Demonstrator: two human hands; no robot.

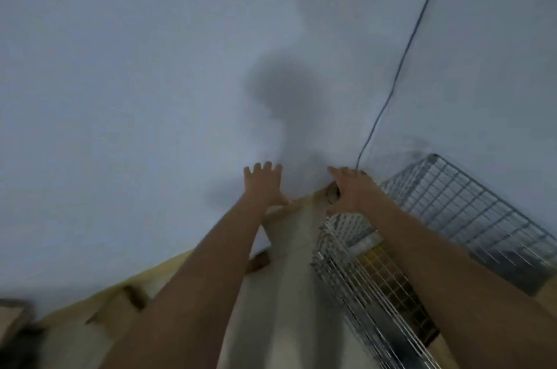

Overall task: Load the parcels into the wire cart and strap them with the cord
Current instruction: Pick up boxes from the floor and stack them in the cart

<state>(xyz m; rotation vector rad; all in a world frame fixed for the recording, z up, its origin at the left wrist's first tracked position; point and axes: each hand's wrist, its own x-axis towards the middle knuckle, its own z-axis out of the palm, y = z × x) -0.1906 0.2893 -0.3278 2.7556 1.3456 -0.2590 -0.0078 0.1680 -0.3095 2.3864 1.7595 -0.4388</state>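
At picture centre, both bare arms reach forward toward a pale wall [150, 67], the hands apart with a gap between them. The left hand [265, 184] has its fingers straight and spread, the palm facing the wall; whether it touches the wall or only hovers near it cannot be told through the blur. The right hand [351, 190], at 3 o'clock from the left, has its fingers extended and loosely relaxed, gripping nothing that can be seen. It lies over a small round fitting [331, 195] near the corner of the room; contact cannot be judged.

Between and below the hands, a pale upright slab [298, 236], perhaps a panel or a tall parcel, runs down toward 6 o'clock; its nature is unclear.

From the right hand toward 4 o'clock stands the wire cart [470, 209], a grid basket of bright metal, seen from above and tilted in the wide view. Its near wall lies under the right forearm. Something yellowish shows through the mesh low inside; what it is cannot be told.

A thin dark cable [413, 46] runs from 1 o'clock down the wall to a point just beside the right fingertips. Whether it is the strapping cord cannot be told.

At 8 o'clock, blurred brown cardboard parcels [120, 308] lie along the foot of the wall, outside the cart. A soft shadow [283, 91] falls on the wall at 12 o'clock above the hands.
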